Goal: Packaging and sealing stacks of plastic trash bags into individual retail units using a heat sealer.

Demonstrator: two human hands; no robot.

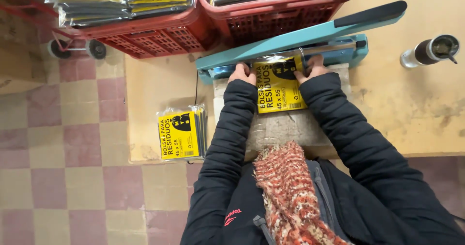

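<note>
The top edge of the yellow packet [279, 84] is hidden under the raised arm of the blue sealer [300, 34]. The picture's top edge cuts off both red crates [145, 34]. The person's fingertips cannot be seen.

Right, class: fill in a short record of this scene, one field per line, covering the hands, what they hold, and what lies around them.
Left hand: left hand grips the left edge of the yellow packet
Right hand: right hand grips the packet's right edge
Packet position: top end under the raised arm of the blue sealer
Beside it: stack of yellow packets on the wooden table
Behind: red crates filled with packets
Far right: metal cup
Floor: checked tiles
</note>
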